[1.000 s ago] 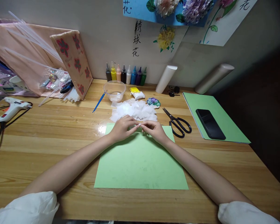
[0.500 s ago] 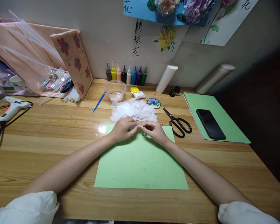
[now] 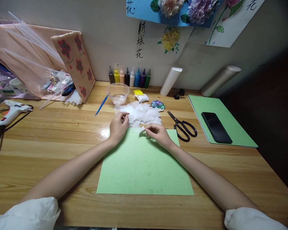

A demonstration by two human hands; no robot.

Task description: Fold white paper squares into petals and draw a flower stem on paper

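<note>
My right hand (image 3: 158, 134) is closed in a pinch on a small white paper piece (image 3: 142, 129), just over the top edge of a green sheet (image 3: 145, 166). At the left front of a pile of thin white paper pieces (image 3: 146, 113), my left hand (image 3: 119, 127) has its fingertips pinched together at the edge of one piece (image 3: 132, 119). Its palm is turned away and partly hides the grip. Black-handled scissors (image 3: 182, 126) lie to the right of the right hand.
Behind the pile stand a clear bowl (image 3: 117, 95), a yellow-and-white packet (image 3: 141, 95), a purple-green flower piece (image 3: 157, 105) and several paint bottles (image 3: 129, 77). A blue pen-like tool (image 3: 101, 106) leans by the bowl. A glue gun (image 3: 13, 112) is left; a phone (image 3: 216, 127) lies right.
My hands have come apart. The left hand has moved up and left to the paper pile, while the right stays almost in place with the white paper piece now showing.
</note>
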